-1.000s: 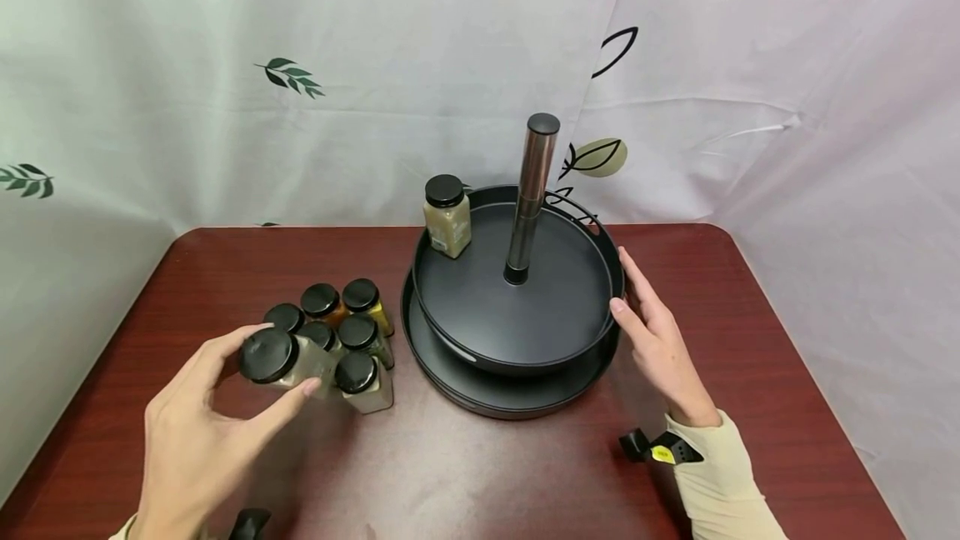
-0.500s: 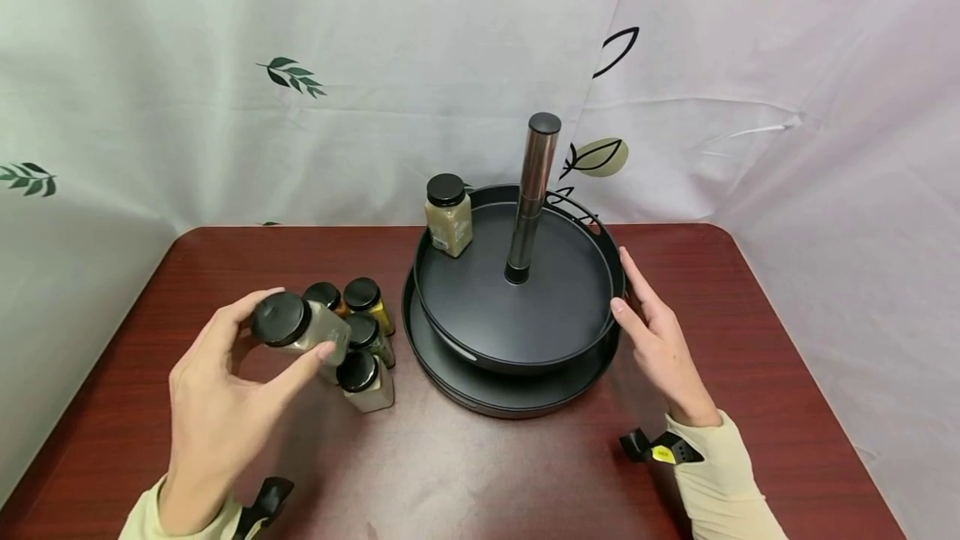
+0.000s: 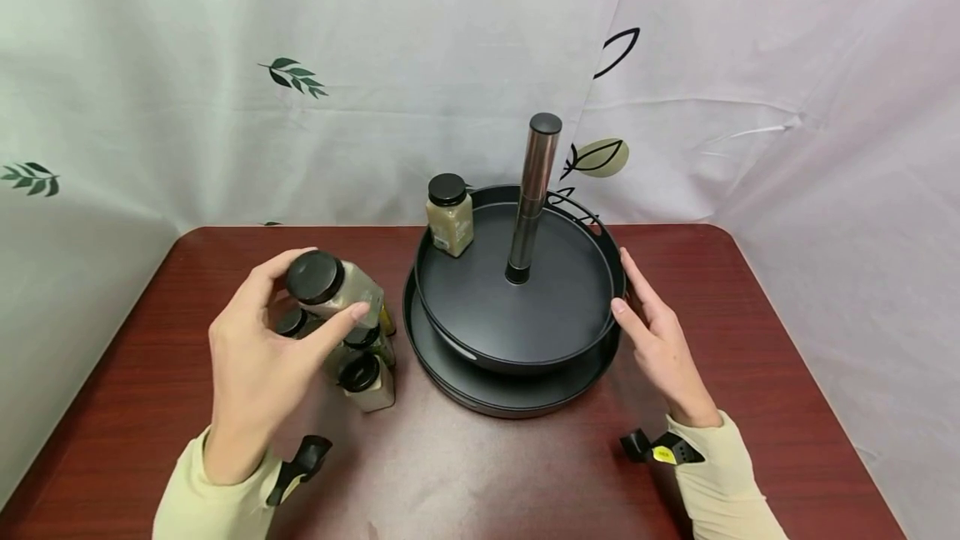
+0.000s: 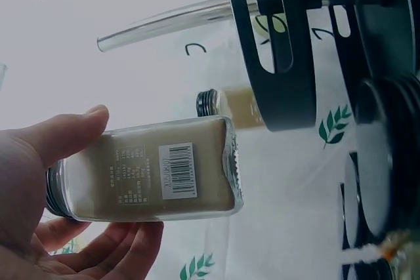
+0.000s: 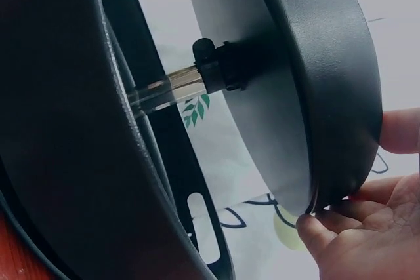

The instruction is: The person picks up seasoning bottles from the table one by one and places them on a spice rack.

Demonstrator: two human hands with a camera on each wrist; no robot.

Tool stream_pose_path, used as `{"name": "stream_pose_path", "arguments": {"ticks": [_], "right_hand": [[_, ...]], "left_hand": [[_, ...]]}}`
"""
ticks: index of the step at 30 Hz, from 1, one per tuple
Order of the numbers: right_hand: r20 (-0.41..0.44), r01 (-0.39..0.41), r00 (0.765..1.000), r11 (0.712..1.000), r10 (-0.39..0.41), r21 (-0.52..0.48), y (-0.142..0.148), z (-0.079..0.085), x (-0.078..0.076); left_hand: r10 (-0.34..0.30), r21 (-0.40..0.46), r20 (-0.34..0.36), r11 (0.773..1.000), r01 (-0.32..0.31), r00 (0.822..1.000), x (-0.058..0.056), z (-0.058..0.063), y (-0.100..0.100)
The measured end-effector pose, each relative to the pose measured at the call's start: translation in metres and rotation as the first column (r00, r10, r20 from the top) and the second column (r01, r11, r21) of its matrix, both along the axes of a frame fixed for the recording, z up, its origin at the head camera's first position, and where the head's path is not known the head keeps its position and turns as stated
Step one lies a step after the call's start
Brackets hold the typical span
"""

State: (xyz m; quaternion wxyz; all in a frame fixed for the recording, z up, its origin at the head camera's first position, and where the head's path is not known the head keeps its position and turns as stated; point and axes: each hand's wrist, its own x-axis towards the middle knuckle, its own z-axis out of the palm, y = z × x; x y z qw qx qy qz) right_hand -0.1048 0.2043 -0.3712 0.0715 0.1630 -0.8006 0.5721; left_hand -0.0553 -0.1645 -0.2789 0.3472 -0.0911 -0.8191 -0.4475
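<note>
A square glass jar (image 3: 347,288) with pale beige stuff inside and a black lid is held up above the bench (image 3: 465,490), pinched between the left hand's (image 3: 262,348) thumb and fingers. The other jars (image 3: 367,390) behind and below are partly blocked. The upper tray (image 3: 555,315) is gripped at its edge by the right hand (image 3: 656,348). A barcode (image 4: 178,170), hidden in the head view, is shown by the left wrist; the post's collar (image 5: 213,73) is caught by the right.
</note>
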Motion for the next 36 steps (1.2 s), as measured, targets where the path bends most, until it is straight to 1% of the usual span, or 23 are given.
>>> {"name": "stream_pose_path", "arguments": {"ticks": [2,5,9,12,17,23,28,31,34,36], "right_hand": [[-0.001,0.001,1.0,1.0,-0.001,0.0,0.0,0.0,0.0],[-0.012,-0.004,1.0,1.0,0.004,-0.011,-0.001,0.001,0.0],[-0.037,-0.023,0.999,0.999,0.022,-0.035,-0.002,0.002,0.001],[-0.034,-0.024,0.999,0.999,0.023,-0.033,-0.002,0.002,0.001],[-0.025,-0.019,1.0,0.999,0.018,-0.026,-0.001,0.0,0.0],[-0.046,-0.033,0.998,0.998,0.031,-0.045,-0.001,-0.001,-0.001],[-0.039,-0.038,0.999,0.997,0.035,-0.071,-0.002,0.0,0.0],[-0.039,-0.036,0.999,0.996,0.033,-0.08,-0.003,0.0,-0.001],[-0.046,-0.039,0.998,0.997,0.036,-0.074,-0.002,-0.001,-0.001],[-0.049,-0.04,0.998,0.997,0.037,-0.069,-0.002,-0.001,-0.001]], "left_hand": [[-0.014,0.008,0.002,1.0,0.014,1.0,0.0,0.006,0.006],[-0.029,0.016,0.009,0.999,0.029,1.0,-0.002,0.012,0.013],[-0.039,0.023,0.014,0.999,0.039,0.999,-0.007,0.016,0.018],[-0.051,0.022,0.006,0.998,0.051,0.999,-0.01,0.017,0.02],[-0.068,0.005,0.007,0.998,0.068,0.998,-0.016,0.018,0.025],[-0.058,-0.012,0.038,0.998,0.058,0.998,-0.022,0.017,0.029],[-0.102,0.015,0.056,0.995,0.101,0.993,-0.026,0.018,0.035],[-0.118,0.02,0.051,0.993,0.117,0.992,-0.029,0.018,0.038],[-0.11,0.017,0.041,0.994,0.11,0.993,-0.034,0.014,0.039],[-0.105,0.014,0.035,0.994,0.105,0.994,-0.039,0.009,0.039]]}}
